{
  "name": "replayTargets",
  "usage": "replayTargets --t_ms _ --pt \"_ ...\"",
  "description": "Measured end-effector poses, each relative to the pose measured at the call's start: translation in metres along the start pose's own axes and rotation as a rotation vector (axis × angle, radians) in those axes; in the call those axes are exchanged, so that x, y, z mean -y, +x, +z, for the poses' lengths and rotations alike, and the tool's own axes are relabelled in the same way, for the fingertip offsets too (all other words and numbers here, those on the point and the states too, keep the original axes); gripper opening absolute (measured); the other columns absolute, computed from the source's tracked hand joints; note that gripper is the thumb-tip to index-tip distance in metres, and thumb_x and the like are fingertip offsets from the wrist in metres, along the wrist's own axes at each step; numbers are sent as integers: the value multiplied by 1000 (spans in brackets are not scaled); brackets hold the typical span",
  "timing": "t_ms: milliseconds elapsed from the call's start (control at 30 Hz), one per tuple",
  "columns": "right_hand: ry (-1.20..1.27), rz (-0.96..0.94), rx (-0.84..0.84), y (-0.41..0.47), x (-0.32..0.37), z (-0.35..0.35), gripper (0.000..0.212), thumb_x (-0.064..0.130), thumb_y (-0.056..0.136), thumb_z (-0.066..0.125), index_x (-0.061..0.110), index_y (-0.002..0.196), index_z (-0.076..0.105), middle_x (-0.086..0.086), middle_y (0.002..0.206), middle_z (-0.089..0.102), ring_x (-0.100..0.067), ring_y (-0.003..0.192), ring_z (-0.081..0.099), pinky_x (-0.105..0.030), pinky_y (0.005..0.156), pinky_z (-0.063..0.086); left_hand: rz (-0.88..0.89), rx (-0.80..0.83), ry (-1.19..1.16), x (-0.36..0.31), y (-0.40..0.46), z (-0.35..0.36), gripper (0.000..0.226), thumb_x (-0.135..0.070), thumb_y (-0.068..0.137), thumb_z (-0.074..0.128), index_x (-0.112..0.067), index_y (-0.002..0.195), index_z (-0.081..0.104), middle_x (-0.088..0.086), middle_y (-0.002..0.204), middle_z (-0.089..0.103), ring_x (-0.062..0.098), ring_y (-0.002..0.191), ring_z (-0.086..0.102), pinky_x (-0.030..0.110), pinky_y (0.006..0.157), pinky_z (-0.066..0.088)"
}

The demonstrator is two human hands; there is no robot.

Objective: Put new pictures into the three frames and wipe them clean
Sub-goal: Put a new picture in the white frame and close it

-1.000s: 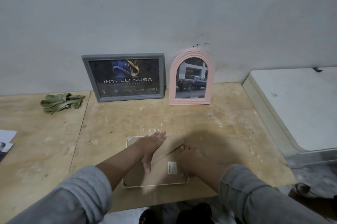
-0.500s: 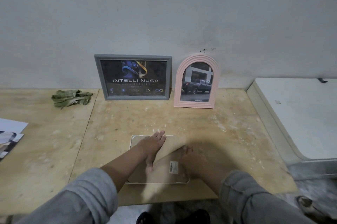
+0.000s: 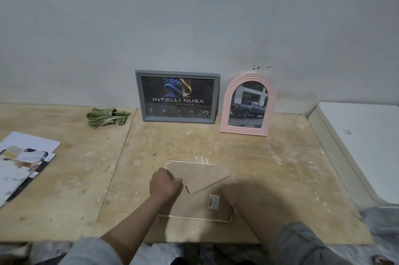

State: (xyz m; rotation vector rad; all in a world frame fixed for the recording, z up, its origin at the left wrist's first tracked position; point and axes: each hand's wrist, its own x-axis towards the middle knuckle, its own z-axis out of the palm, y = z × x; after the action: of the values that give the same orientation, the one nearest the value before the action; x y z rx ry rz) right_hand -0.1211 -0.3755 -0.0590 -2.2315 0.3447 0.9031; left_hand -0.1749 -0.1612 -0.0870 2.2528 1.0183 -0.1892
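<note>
Left hand now curled on face-down frame at near desk, no longer flat; right hand blurred, grip unclear. Far: grey frame, pink frame, rag.

Grey frame and pink arched frame propped upright against wall, third frame seemingly face-down

Person in grey long-sleeved top, left sleeve and right sleeve pushed up, forearms bare. Left hand and right hand bare, ungloved. Fabric soft, creased at cuffs.
</note>
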Motion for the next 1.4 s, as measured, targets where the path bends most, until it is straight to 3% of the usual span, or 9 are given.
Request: replayTargets --t_ms 100,267,533,633,833,900,1033,1167,1400 --pt "163 36 -73 11 -1 0 42 26 100 36 0 133 46 -14 138 46 -27 124 45 -32 101 40 -57 41 -46 -3 9 -6 32 -35 79 68 -6 89 59 13 99 66 33 95 62 32 75 45" --pt "431 -26 -154 20 9 -13 24 23 94 54 10 75 59 -11 87 55 -22 78 51 -31 68 44 -66 81 -137 -1 16 -10 21 -24 86 64 -13 70 56 15 90 69 32 93 64 27 68 37" --pt "583 -22 -205 29 18 -30 25 16 84 71 -4 97 64 -15 89 61 -21 72 56 -26 59 46 -120 110 -314 -7 13 -14 22 -20 80 71 -14 63 59 11 73 65 25 73 62 26 65 40" --pt "538 -52 -238 34 18 -27 21 15 86 68 -4 86 62 -14 84 57 -20 73 49 -19 47 41 -127 102 -362 -9 14 -16 28 -15 80 71 -14 58 55 9 66 61 23 65 57 26 62 40" --pt "413 -129 -291 38 13 -25 28 23 87 66 4 66 61 -15 75 61 -24 70 54 -33 66 44 -148 165 -499 -17 20 -33 45 -8 81 69 -14 45 44 5 45 45 18 46 41 22 47 31" --pt "212 -220 -316 32 13 -26 21 28 86 65 7 88 67 -13 93 65 -27 87 60 -33 80 47 -178 185 -547 -24 25 -44 43 -6 80 69 -10 44 47 8 49 49 22 51 44 29 54 37" --pt "-220 -721 -368 1 14 -32 62 50 82 63 19 133 47 -1 123 44 -13 112 45 -29 96 39 -243 147 -636 -46 33 -72 8 6 74 64 3 72 57 22 78 60 34 72 63 40 62 48" --pt "-748 -1082 -262 -34 27 -36 67 68 80 42 25 131 48 7 130 47 -12 117 43 -33 101 38 -255 185 -700 -62 41 -95 16 8 78 59 8 94 59 24 94 64 37 83 66 40 63 56" --pt "-605 -1492 -549 -41 61 -47 35 33 98 36 12 101 64 -3 92 68 -17 81 62 -27 71 53 -285 308 -764 -81 39 -128 13 -8 96 50 -4 84 53 7 66 59 17 44 60 25 47 51"
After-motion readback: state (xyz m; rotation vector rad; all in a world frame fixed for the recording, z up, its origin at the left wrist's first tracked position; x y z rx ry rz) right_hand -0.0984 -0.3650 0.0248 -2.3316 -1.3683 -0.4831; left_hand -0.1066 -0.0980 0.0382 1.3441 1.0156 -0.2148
